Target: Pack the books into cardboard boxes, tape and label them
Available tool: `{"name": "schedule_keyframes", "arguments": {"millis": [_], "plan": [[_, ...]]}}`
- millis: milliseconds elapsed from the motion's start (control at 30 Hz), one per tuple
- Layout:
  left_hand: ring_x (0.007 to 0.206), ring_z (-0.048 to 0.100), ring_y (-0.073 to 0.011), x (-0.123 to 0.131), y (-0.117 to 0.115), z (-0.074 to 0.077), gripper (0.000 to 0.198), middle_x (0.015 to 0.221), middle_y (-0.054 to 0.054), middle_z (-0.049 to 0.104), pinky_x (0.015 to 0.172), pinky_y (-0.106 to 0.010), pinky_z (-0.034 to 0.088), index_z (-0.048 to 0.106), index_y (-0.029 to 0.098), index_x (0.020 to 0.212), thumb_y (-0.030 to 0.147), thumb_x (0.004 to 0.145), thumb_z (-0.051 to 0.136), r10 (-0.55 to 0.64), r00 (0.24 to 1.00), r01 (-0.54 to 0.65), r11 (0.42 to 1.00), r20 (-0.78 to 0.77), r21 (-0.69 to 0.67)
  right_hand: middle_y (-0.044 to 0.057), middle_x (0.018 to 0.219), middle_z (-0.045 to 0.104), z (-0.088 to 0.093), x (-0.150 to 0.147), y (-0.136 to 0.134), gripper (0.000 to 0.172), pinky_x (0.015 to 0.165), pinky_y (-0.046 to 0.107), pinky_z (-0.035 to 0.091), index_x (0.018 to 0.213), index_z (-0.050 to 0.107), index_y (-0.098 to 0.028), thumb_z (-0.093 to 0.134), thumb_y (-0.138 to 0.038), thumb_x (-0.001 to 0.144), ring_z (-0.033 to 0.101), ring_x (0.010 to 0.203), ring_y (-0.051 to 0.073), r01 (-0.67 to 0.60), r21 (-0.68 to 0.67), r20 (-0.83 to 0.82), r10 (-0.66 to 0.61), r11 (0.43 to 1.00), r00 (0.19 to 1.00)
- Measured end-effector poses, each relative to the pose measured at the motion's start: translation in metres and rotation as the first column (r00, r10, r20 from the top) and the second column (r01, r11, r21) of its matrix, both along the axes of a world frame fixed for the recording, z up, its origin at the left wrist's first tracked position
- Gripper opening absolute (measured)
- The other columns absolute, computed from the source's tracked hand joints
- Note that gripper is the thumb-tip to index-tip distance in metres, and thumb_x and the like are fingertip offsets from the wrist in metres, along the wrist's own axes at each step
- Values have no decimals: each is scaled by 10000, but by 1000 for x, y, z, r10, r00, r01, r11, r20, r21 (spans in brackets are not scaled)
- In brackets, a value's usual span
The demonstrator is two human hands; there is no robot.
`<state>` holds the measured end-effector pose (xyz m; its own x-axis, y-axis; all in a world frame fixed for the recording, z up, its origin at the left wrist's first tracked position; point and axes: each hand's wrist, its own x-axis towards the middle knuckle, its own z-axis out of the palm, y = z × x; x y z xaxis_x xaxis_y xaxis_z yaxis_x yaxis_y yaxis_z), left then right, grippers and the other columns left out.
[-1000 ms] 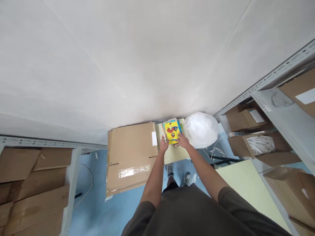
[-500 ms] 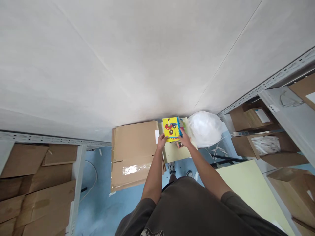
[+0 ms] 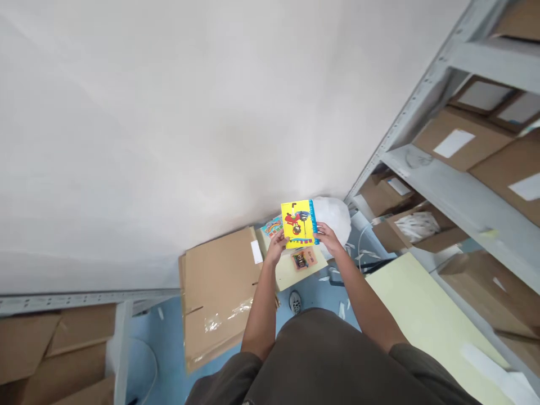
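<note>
A: In the head view, what are the hands doing?
B: The left hand and the right hand are both gripping a yellow book, one at each lower side. The fingers are closing only as far as its thickness is allowing.
A: How is this book looking?
B: Its cover is shining bright yellow and is showing a cartoon figure in red, head pointing down toward the person. A blue strip is running along the right edge.
A: And where is it being held?
B: Over the pale desk, where a colourful booklet and a small pinkish booklet are lying. Flat cardboard is resting to the left, and a white bag is standing to the right.
</note>
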<state>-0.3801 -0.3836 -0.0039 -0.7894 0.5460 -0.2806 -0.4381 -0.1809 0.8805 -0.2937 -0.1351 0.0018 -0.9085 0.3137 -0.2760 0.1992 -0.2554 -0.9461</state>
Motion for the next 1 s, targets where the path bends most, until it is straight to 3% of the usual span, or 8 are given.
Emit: {"name": "schedule_keyframes", "arguments": {"millis": [167,333,567,733,867,1000], "plan": [[1201,726,-334,42,64,23,800,1449,-147,698,968,-439,589,670,254,1465,430,727,924,-204,979,205,977,-18,61,43,1098,796,27,82,53,591,679,317,550,1209,700,-298,871,-368,648,733,894,254,143,6,-46,-142,990,989],[1215,721,-347,122,155,41,828,1490,-159,665,982,-440,593,670,238,1480,433,723,941,-381,922,385,921,-65,65,51,1114,800,44,208,112,615,753,372,583,1207,699,-295,902,-393,635,748,953,289,340,-22,-89,-341,940,936],[1181,737,-354,270,278,50,907,1369,-179,736,982,-449,595,645,200,1511,421,693,969,-634,772,636,768,-56,78,28,1010,783,57,414,167,598,707,373,586,1152,706,-294,922,-372,599,758,895,280,630,-80,-90,-635,773,768],[1177,736,-347,372,350,52,929,1366,-186,738,940,-412,594,649,204,1509,430,670,976,-795,605,796,602,-46,56,24,1048,786,63,544,176,582,732,374,592,1158,697,-310,922,-385,627,760,913,271,785,-101,-80,-791,612,607],[1178,733,-330,423,387,53,925,1389,-176,724,949,-397,587,641,211,1516,414,676,973,-891,452,891,451,-33,47,29,1104,794,65,606,164,574,751,375,597,1157,678,-321,919,-382,639,763,972,284,869,-136,-76,-879,476,470],[1171,731,-322,436,411,51,900,1378,-178,723,983,-428,583,642,203,1509,430,698,958,-944,325,945,323,-50,45,26,1110,811,66,619,153,612,746,373,607,1183,631,-332,910,-391,642,776,980,288,899,-199,-79,-921,391,383]]}}
